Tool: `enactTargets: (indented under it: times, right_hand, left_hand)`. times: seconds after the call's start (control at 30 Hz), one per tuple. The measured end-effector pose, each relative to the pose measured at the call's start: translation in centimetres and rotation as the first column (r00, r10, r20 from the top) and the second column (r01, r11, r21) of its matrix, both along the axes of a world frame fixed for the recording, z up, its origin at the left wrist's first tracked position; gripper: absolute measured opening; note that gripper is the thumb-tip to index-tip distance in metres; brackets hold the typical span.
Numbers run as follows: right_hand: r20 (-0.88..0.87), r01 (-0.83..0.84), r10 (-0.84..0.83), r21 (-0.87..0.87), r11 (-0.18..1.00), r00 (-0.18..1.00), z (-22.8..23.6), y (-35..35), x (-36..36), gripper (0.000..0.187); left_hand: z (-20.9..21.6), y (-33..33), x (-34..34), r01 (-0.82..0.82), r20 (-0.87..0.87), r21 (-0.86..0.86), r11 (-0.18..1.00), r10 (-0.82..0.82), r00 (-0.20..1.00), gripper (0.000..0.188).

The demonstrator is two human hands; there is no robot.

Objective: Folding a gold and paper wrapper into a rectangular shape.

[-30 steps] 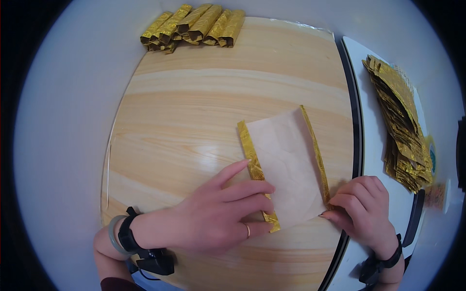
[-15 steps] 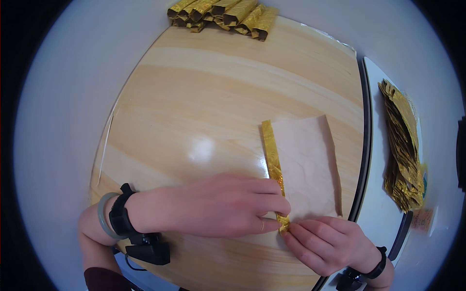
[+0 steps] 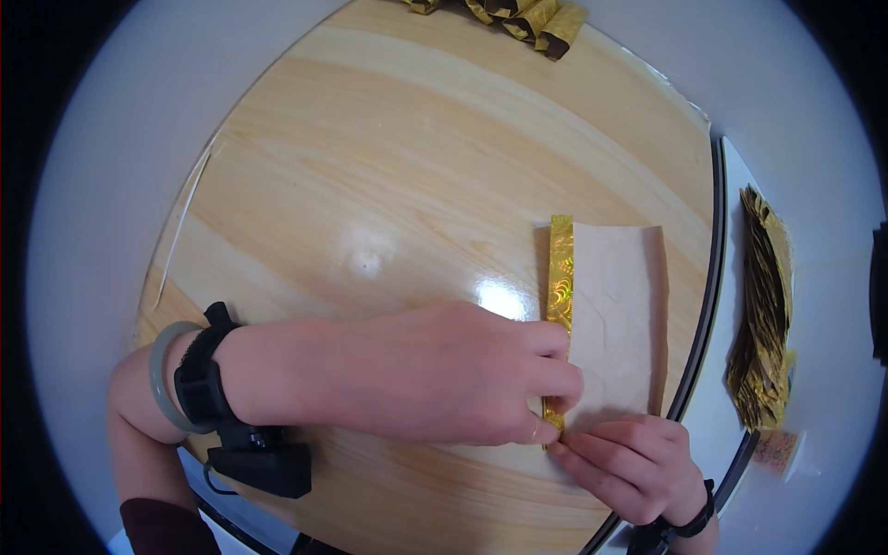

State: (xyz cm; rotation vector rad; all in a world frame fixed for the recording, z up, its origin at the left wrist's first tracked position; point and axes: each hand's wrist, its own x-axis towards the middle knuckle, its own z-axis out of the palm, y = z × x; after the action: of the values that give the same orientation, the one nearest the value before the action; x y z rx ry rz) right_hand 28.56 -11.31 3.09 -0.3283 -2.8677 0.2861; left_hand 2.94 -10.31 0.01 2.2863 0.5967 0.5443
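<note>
A sheet of gold foil paper (image 3: 615, 319) lies pale side up at the right of the table, its left edge folded over into a narrow gold strip (image 3: 561, 268). My left hand (image 3: 481, 375) reaches across from the left. Its bent fingers grip and press the near part of the strip. At the sheet's near end, my right hand (image 3: 634, 462) pinches the corner by the fold, fingertips close to the left thumb. The fingers cover the near edge of the paper.
Rolled gold paper tubes (image 3: 546, 23) are piled at the table's far edge, partly out of view. On a white surface (image 3: 726, 370) beyond the table's dark right rim (image 3: 705, 305) stands a stack of gold sheets (image 3: 763, 314), with a small tub (image 3: 779, 451) nearby. Pale walls flank the table.
The view has shifted, so the far tubes are partly cut off. The sheet now appears straighter and farther right. Both hands stay at the near end of its folded strip.
</note>
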Motion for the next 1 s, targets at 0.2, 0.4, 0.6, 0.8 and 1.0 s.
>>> enactTargets:
  times: [0.2, 0.4, 0.6, 0.8, 1.0]
  right_hand:
    - [-0.05, 0.005, -0.007, -0.046, 0.999, 0.999, -0.7, 0.2, 0.4, 0.033]
    - [-0.033, -0.012, 0.008, -0.116, 0.993, 0.999, -1.0, 0.4, 0.8, 0.037]
    - [-0.113, 0.044, -0.075, -0.258, 0.965, 0.991, -1.6, 0.8, 1.3, 0.032]
    - [-0.106, 0.092, -0.133, -0.326, 0.941, 0.985, -1.2, 0.8, 0.9, 0.02]
    - [-0.102, 0.079, -0.109, -0.269, 0.96, 0.989, -1.7, 0.9, 1.1, 0.027]
  left_hand:
    - [-0.3, 0.1, 0.3, 0.005, 0.043, 0.016, 1.0, -0.005, 0.999, 0.025]
    - [-0.3, 0.2, 0.1, 0.034, -0.002, 0.053, 0.998, -0.034, 0.999, 0.024]
    - [-0.3, -0.6, 0.6, -0.042, -0.067, 0.11, 0.993, 0.049, 0.997, 0.019]
    - [-0.4, -0.5, 0.5, -0.006, -0.055, 0.319, 0.948, 0.025, 0.998, 0.021]
    - [-0.3, -0.1, 0.5, 0.024, -0.067, 0.232, 0.972, -0.009, 0.998, 0.024]
